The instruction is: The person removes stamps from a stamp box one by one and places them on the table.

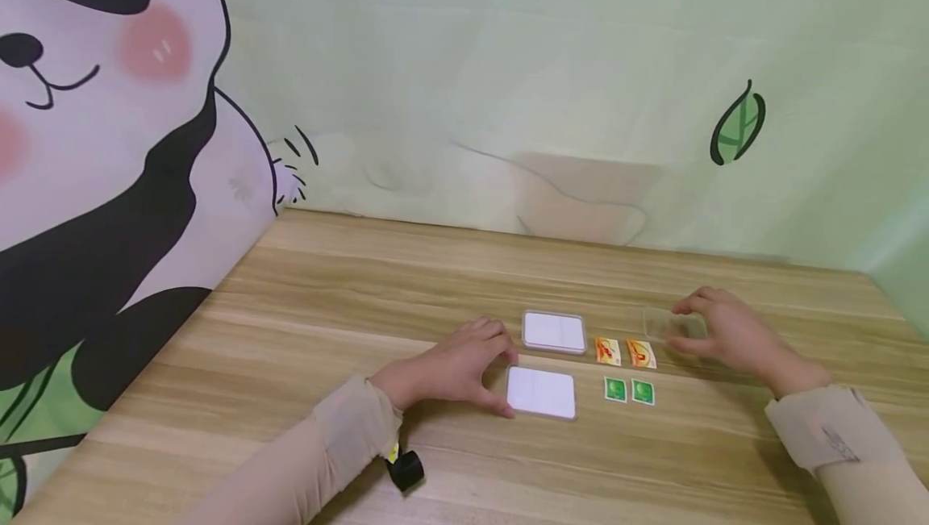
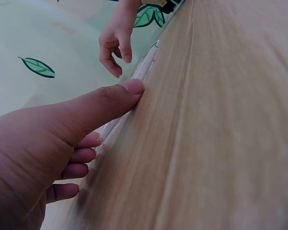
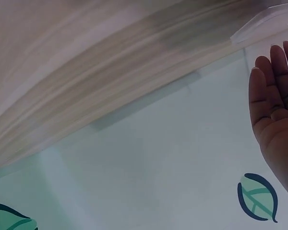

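My left hand (image 1: 464, 364) holds the near shallow clear case (image 1: 540, 393) with a white insert, its thumb and fingers at opposite corners of the left end. In the left wrist view the thumb (image 2: 133, 87) lies along the case's edge, close over the tabletop. My right hand (image 1: 733, 335) grips a clear plastic lid (image 1: 659, 323), fingers at its far edge and thumb at its near edge. Part of the lid (image 3: 269, 21) also shows in the right wrist view by the fingertips.
A second case (image 1: 554, 332) with a white insert lies behind the first. Two orange picture cards (image 1: 608, 352) and two green ones (image 1: 615, 389) lie between the hands. A black object (image 1: 406, 470) is below the left sleeve. A printed curtain (image 1: 435, 65) stands behind the wooden table (image 1: 327, 283).
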### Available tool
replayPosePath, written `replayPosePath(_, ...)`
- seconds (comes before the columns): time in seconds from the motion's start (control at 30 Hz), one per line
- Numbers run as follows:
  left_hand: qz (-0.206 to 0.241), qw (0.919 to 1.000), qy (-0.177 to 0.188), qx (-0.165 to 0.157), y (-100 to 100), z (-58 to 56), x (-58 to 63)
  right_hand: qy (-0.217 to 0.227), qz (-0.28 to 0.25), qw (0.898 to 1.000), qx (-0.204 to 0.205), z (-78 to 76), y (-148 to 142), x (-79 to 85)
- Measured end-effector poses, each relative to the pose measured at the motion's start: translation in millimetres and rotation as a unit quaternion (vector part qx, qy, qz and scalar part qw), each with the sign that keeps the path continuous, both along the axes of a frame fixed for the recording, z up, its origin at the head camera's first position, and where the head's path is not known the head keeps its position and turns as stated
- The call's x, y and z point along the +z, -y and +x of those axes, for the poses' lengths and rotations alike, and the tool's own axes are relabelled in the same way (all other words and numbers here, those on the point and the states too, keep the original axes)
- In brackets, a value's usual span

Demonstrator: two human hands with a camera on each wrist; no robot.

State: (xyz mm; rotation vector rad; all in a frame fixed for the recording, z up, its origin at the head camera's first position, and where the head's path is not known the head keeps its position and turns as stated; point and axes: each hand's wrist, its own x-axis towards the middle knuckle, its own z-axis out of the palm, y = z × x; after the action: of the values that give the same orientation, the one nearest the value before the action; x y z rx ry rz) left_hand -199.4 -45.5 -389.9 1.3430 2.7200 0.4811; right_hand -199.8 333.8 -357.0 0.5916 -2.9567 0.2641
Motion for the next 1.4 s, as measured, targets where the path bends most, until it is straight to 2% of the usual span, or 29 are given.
replayPosePath(0.23,0.011,0.9999,0.007,0.002,2,1.6,-0.4,0.020,0.020,1.000,-0.011,-7.3,1,-1.7)
replayPosePath(0.63,0.009,0.9999,-0.003,0.002,3,0.4,-1.8,0.018,0.036,0.999,0.000,-12.2,-7,-6.4)
replayPosePath(0.87,0.009,0.9999,0.005,0.005,2,0.5,-1.9,0.034,0.032,0.999,-0.003,-13.2,-7,-6.0)
replayPosePath(1.4,0.000,1.0000,-0.010,0.002,1,1.4,0.5,0.040,0.016,0.999,-0.007,-14.9,-10,-8.1)
